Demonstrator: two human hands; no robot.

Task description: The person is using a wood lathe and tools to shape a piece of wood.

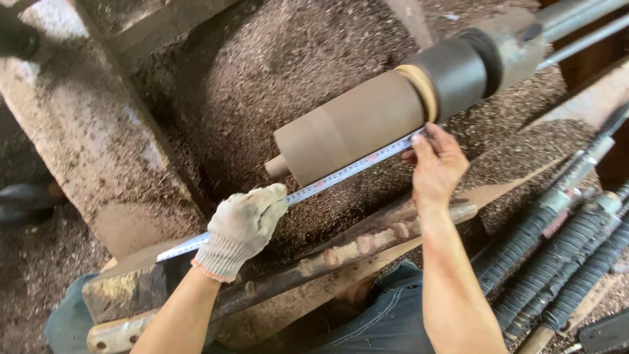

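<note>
Gloved left hand point(241, 226) pinches flat steel tape measure point(347, 172); bare right hand point(436, 164) presses tape end against smooth brown wooden cylinder point(350, 128) on lathe. Hands well apart. Coarse sawdust point(275, 59) beneath.

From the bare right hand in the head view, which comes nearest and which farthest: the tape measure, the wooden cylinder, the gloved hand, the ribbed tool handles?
1. Tape measure: pinched by the right hand.
2. Wooden cylinder: just above-left, on the lathe.
3. Ribbed tool handles: lower right.
4. Gloved hand: lower left, at the tape's other end.
</note>
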